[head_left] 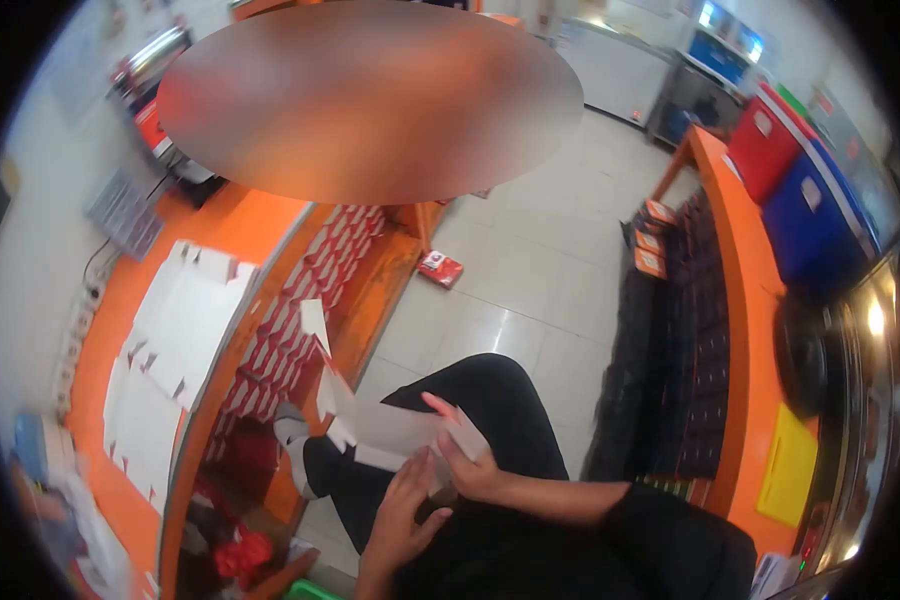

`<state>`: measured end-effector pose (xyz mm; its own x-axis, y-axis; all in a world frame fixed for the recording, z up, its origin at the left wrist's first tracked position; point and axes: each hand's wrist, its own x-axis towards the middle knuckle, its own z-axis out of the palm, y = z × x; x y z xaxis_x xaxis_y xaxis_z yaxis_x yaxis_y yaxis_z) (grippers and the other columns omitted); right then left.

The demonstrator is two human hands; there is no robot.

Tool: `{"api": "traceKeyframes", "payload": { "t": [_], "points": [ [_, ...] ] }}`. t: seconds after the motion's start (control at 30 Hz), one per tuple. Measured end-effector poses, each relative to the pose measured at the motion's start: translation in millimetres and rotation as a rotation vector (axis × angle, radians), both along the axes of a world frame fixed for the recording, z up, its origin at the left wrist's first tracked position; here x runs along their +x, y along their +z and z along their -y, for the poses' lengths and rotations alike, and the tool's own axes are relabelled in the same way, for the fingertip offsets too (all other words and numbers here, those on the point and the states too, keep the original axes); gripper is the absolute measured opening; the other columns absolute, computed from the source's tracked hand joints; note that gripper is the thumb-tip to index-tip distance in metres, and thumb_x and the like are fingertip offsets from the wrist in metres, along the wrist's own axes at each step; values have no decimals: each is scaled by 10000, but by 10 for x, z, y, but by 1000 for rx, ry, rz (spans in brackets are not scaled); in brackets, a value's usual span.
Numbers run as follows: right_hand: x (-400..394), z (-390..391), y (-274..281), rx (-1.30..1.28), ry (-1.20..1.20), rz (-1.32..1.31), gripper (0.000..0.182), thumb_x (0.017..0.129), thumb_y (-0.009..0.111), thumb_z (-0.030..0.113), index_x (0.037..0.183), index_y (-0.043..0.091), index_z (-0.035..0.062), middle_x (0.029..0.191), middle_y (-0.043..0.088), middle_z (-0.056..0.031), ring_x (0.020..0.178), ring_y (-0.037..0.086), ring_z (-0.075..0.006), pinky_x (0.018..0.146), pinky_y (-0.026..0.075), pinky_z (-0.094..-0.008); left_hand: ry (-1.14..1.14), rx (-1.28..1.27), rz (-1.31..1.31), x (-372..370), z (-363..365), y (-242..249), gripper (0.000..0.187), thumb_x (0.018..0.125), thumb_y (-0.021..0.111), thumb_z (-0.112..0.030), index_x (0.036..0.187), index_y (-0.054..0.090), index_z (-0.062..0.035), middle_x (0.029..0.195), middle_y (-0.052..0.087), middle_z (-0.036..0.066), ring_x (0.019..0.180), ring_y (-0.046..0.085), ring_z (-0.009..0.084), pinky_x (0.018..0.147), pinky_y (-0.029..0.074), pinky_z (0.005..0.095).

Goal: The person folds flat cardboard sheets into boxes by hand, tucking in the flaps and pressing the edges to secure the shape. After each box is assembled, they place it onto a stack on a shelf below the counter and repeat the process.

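A white sheet of creased cardboard (385,422), looking like a partly folded box blank, lies across my dark-trousered lap with flaps standing up at its far left end. My right hand (465,458) grips its right end, the wall there bent upward and some fingers behind it. At the near edge, my left hand (405,505) presses its fingertips against the card, thumb held apart. The two hands are close together, and the card's near right corner is partly hidden between them.
Flat white box blanks (175,340) lie on the orange table (90,400) at left. Red-and-white folded boxes (320,270) fill the shelf below. A red box (440,269) sits on the tiled floor. Red (765,140) and blue (820,215) coolers stand on the right counter.
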<state>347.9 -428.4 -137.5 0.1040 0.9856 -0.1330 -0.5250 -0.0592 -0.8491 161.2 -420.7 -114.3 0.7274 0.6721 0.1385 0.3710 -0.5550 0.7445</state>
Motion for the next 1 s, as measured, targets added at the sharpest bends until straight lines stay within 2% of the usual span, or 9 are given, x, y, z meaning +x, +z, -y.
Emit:
{"api": "traceKeyframes", "payload": {
  "t": [0.07,0.13,0.2,0.27,0.4,0.5,0.7,0.8,1.0],
  "points": [
    [148,-62,-57,656,189,642,645,1004,649,204,1580,389,71,1556,472,-208,1427,483,-340,1177,372,-449,155,-285,194,-119,91,-38,653,1009,652,-313,1537,429,0,1543,499,202,1366,554,350,1108,463,440],
    [125,-33,155,744,316,800,684,945,690,224,1573,446,102,1623,380,-237,1477,405,-428,1198,342,-506,317,-899,863,-187,139,27,668,1027,647,-416,1512,433,-10,1547,482,170,1337,575,268,1046,525,422],
    [44,-39,278,877,349,1145,644,944,694,268,1535,506,95,1629,368,-234,1485,374,-462,1208,326,-531,529,-883,809,-193,-1,310,519,1035,656,-294,1451,516,-17,1438,575,150,1235,644,234,1009,544,392],
    [10,-66,295,953,346,1079,515,1024,618,304,1490,566,91,1633,352,-249,1474,385,-474,1212,326,-529,486,-709,731,-241,-129,449,364,1039,631,-143,1369,582,4,1309,667,120,1146,682,218,989,559,402],
    [-105,57,273,462,243,-49,611,1114,458,310,1648,254,95,1626,338,-262,1412,484,-380,1159,402,-510,450,-941,943,-158,-112,334,249,1040,627,-85,1265,670,13,1193,723,101,1088,692,185,940,587,388],
    [-215,30,475,463,68,153,711,1098,465,255,1667,77,77,1546,392,-245,1367,515,-360,1116,439,-506,588,-654,814,13,34,207,229,1067,601,-120,1246,695,-13,1056,737,76,919,709,155,798,609,336],
    [-169,-21,320,755,27,1034,645,950,714,454,1408,601,14,1481,491,-277,1255,627,-432,1031,541,-487,460,-586,655,-31,189,161,301,1122,507,-248,1227,682,-27,1041,732,95,914,681,126,830,563,339],
    [-44,-71,274,964,172,1090,652,864,785,510,1316,685,49,1424,555,-298,1210,659,-442,966,593,-464,459,-1121,1000,-174,85,165,361,1133,470,-312,1216,667,-22,1073,726,84,959,690,139,904,554,344],
    [-135,-42,336,886,72,1129,596,794,823,399,1274,717,62,1413,562,-319,1193,672,-451,904,621,-452,489,-1077,840,-181,165,-10,382,1128,480,-333,1256,640,-10,1134,716,89,1022,705,172,949,557,331]
  ]
}}
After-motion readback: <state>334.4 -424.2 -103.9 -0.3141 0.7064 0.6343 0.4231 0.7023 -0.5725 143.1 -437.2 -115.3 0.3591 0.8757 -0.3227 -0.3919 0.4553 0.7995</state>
